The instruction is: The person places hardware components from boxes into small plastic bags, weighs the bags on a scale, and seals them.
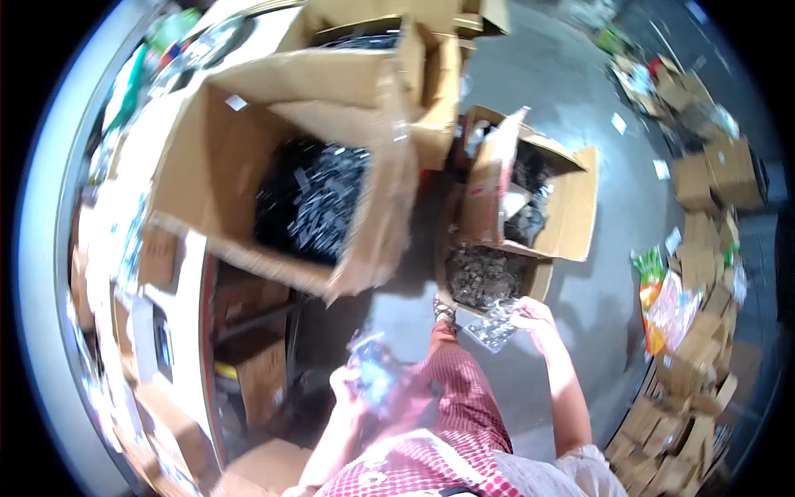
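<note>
My left hand is closed on a crumpled, bluish clear plastic bag, smeared by motion; its contents cannot be made out. Out to the right, my right hand pinches the edge of a clear plastic sheet-like piece with a shiny, bumpy surface. That piece hangs just in front of a low cardboard box holding dark grey scraps. Up and to the left stands a large open carton, partly filled with many small black and silvery strips.
Another open carton with dark and clear scraps stands behind the low box. More boxes crowd the far side. A white-topped bench runs along my left, with cartons under it. Flattened cardboard and plastic bags line the right.
</note>
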Action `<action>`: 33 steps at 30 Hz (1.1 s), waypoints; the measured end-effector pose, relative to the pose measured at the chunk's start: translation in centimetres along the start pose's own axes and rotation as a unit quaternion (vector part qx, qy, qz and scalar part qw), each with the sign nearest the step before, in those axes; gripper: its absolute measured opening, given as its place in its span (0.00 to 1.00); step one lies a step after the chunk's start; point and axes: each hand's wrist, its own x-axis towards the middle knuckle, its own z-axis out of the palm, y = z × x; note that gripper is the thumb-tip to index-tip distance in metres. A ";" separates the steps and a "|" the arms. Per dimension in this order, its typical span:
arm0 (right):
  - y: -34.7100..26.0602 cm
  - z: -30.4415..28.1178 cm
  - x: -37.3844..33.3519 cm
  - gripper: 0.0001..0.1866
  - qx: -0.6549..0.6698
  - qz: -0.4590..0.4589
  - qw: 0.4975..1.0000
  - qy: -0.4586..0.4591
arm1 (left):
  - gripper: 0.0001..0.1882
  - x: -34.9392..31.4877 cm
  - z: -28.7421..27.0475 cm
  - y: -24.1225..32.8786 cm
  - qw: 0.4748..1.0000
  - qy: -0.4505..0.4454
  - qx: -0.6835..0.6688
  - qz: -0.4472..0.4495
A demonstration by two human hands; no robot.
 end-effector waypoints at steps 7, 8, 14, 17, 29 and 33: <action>-4.5 17.1 -7.7 0.19 0.195 -0.066 0.969 -0.136 | 0.43 -9.9 4.9 4.0 0.995 -0.076 -0.060 -0.003; -5.1 19.8 -8.5 0.19 0.222 -0.021 0.953 -0.205 | 0.43 -11.1 4.2 4.5 0.992 -0.098 -0.079 -0.026; -4.5 33.4 -12.5 0.12 -0.047 0.063 0.965 -0.251 | 0.33 -18.3 3.9 6.8 0.996 -0.061 -0.018 0.063; -4.1 37.4 -13.1 0.09 -0.071 0.021 0.962 -0.263 | 0.29 -20.6 3.5 7.8 0.997 0.001 -0.023 0.076; -2.7 42.2 -10.1 0.09 -0.340 -0.278 0.895 -0.075 | 0.30 -22.2 6.2 7.2 0.992 -0.047 0.117 0.022; -3.8 41.8 -8.1 0.11 -0.431 -0.349 0.830 -0.059 | 0.27 -18.8 8.5 7.6 0.957 0.015 0.287 0.026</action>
